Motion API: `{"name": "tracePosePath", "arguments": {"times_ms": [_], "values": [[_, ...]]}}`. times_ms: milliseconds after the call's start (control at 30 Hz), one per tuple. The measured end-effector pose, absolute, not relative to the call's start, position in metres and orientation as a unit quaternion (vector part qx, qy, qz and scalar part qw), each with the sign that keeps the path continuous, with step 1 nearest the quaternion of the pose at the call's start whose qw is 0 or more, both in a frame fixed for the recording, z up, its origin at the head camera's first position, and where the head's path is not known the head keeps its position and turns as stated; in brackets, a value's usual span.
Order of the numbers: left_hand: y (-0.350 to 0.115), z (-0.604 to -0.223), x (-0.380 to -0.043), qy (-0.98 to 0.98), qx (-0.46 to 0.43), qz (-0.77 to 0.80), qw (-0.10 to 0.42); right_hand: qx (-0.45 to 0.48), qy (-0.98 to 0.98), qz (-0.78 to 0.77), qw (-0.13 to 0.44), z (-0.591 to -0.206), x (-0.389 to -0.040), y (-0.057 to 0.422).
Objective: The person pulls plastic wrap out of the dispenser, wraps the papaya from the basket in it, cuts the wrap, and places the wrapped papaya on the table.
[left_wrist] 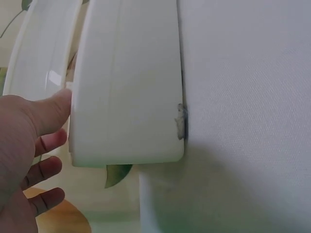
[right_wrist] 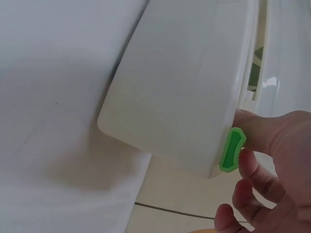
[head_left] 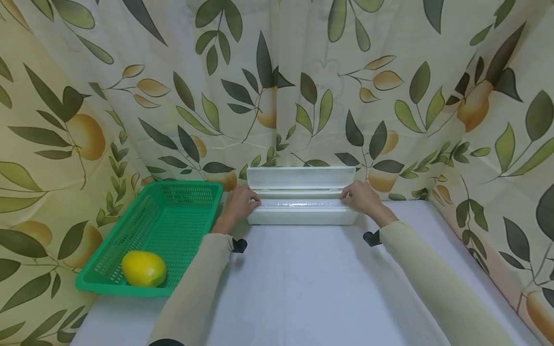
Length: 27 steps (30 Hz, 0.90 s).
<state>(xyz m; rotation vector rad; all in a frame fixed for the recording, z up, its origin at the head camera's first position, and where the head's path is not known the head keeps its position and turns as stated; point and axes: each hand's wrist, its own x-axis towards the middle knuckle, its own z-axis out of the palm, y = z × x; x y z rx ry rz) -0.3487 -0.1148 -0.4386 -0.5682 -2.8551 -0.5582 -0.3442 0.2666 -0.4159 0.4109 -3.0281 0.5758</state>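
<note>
A long white cling film dispenser (head_left: 301, 217) lies at the table's back, its lid (head_left: 300, 178) raised behind it. A shiny strip of clear cling film (head_left: 298, 203) spans its opening. At the left end, my left hand (head_left: 241, 203) has thumb and forefinger pinched at the film's corner by the rim; the other fingers are loosely bent in the left wrist view. My right hand (head_left: 362, 198) pinches likewise at the right end, beside a green slider piece (right_wrist: 233, 150). Both thumb tips are partly hidden by the dispenser (left_wrist: 126, 87).
On the left stands a green plastic basket (head_left: 99, 269), with a yellow mango-like fruit (head_left: 144, 268) in its near corner. A white cloth (head_left: 298, 283) covers the table. Leaf-patterned curtains (head_left: 303, 139) hang around the back and sides.
</note>
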Motion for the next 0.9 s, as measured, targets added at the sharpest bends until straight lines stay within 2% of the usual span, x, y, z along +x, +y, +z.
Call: {"name": "tracePosePath", "arguments": {"times_ms": [300, 567, 900], "values": [[-0.114, -0.443, -0.349, -0.957, -0.187, -0.193, 0.111, 0.119, -0.974, 0.194, 0.008, -0.419, -0.342, 0.269], [-0.113, -0.446, -0.35, -0.942, -0.184, -0.237, 0.149, 0.145, -0.96, 0.232, 0.048, -0.42, -0.337, 0.277], [-0.112, -0.443, -0.346, -0.926, -0.16, -0.301, 0.159, 0.163, -0.954, 0.239, 0.079, -0.418, -0.334, 0.279]]}}
